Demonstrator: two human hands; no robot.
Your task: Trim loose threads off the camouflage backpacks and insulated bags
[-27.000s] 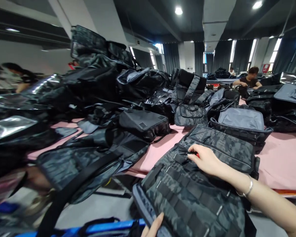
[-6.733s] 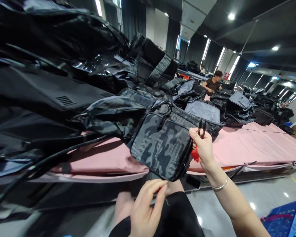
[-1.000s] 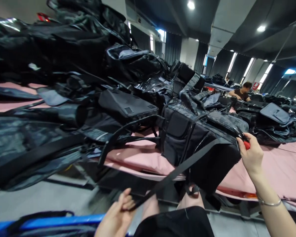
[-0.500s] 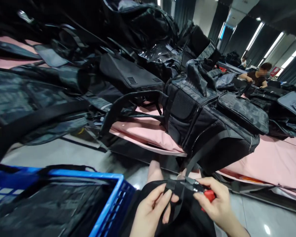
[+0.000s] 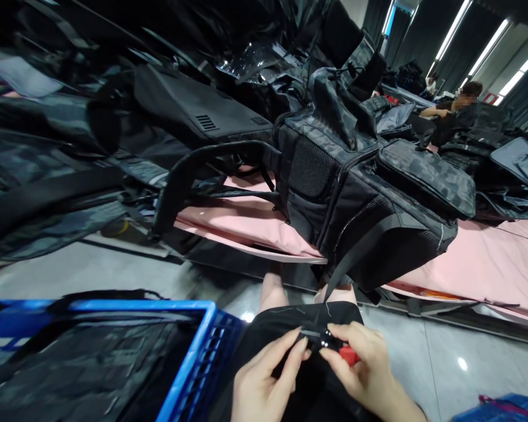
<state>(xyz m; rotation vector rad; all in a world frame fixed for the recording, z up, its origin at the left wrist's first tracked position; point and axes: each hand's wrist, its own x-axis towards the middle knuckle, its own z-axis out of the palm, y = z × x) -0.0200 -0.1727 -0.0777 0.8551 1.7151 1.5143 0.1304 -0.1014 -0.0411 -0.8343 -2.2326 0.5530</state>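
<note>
My left hand point(image 5: 270, 375) is closed in a pinch on the end of a black strap point(image 5: 337, 272), which runs down from the bag over my lap. Opposite it, close to the left fingertips, my right hand point(image 5: 365, 366) grips a small red-handled tool point(image 5: 348, 354). Its dark metal front meets the strap end between both hands; the exact kind of tool is hidden by fingers. Just ahead, a black and camouflage backpack point(image 5: 308, 170) lies on the pink-covered table point(image 5: 501, 264), its strap hanging over the edge.
At my left stands a blue plastic crate point(image 5: 189, 363) holding dark bags. More black bags point(image 5: 202, 111) are heaped across the table. Another blue item point(image 5: 506, 407) shows at the lower right. A person point(image 5: 449, 114) works farther back on the right.
Both hands have come closer together, the right one shifting left with the red-handled tool towards the strap end. The view has swung slightly right and down.
</note>
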